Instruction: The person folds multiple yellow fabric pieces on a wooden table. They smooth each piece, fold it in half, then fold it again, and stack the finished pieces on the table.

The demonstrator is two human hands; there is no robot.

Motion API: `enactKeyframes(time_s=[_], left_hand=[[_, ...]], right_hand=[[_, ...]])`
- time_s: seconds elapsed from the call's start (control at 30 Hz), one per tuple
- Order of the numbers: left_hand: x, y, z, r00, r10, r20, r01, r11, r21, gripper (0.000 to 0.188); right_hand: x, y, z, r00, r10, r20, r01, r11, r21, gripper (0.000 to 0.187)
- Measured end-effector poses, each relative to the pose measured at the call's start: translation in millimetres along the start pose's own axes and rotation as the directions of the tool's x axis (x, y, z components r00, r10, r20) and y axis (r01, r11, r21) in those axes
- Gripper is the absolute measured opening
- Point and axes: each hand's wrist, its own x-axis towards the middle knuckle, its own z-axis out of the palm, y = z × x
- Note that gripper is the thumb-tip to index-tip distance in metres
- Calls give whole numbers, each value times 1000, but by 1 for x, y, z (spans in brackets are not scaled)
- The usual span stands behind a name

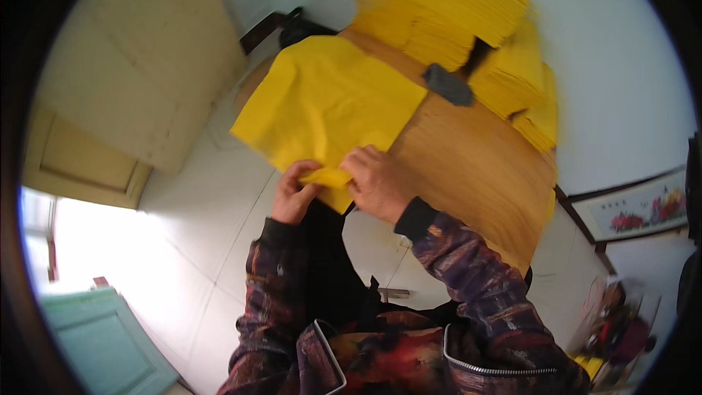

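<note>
A large yellow sheet (344,95), soft and slightly creased, lies on the left part of the wooden table (475,168), and its near corner hangs past the edge. My left hand (292,192) pinches a folded strip at the near side of this sheet between thumb and fingers. Close by on the right, my right hand (376,181) grips the other end of the same strip with curled fingers. Whether the sheet is fabric or paper I cannot tell.
Tall stacks of folded yellow sheets (461,0) fill the table's far right side against the wall. Beside them lies a dark grey cloth-like item (447,84). A framed flower picture (632,205) is at the right, a teal door panel (102,340) at the lower left.
</note>
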Motion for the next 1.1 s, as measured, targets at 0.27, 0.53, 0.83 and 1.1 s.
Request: enactKeyframes(time_s=[0.27,0.53,0.83,1.1], left_hand=[[7,3,23,955,229,-188,-266,942,-204,90],[4,-11,21,917,267,-295,-313,942,-120,97],[10,-14,9,939,195,-282,-216,975,-45,88],[-26,51,75,784,565,-259,-90,516,852,65]], right_hand=[[-5,-7,-12,995,80,-57,-79,997,14,18],[-95,-10,-42,990,88,-109,-85,996,28,18],[-253,4,-129,911,409,-44,-411,911,-36,19],[-314,16,-167,854,475,-212,-506,853,-127,17]])
